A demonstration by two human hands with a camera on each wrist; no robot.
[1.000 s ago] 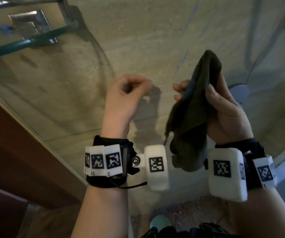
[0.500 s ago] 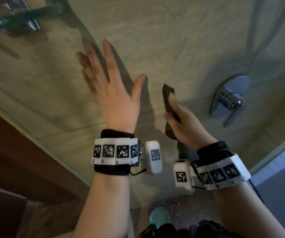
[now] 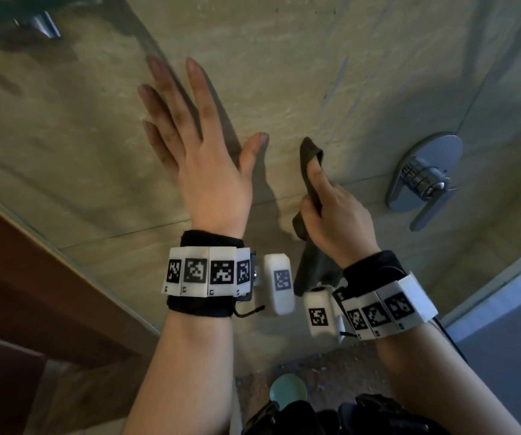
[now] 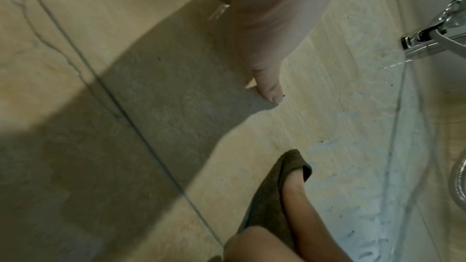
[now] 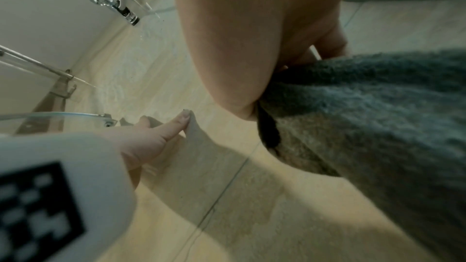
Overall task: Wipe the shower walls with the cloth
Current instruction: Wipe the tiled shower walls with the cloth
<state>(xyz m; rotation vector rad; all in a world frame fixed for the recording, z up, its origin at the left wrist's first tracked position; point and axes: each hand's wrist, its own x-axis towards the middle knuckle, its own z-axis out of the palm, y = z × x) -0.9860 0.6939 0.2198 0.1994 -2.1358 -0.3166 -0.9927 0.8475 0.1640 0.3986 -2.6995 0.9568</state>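
Head view: left hand (image 3: pixel 209 171), fingers (image 3: pixel 171 98) spread, lies flat on the wall (image 3: pixel 315 58); right hand (image 3: pixel 334 218) pinches the cloth (image 3: pixel 308 158) against it.

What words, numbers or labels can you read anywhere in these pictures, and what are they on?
No readable words or brand names anywhere.
Left wristband: square black-and-white coded markers, with tiny characters beneath, too small to read.
Right wristband: the same kind of markers, characters too small to read.
Cloth and mixer handle: no text visible.

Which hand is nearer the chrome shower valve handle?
Right. The right hand, holding the cloth, is just left of the valve handle; the left hand is spread farther left.
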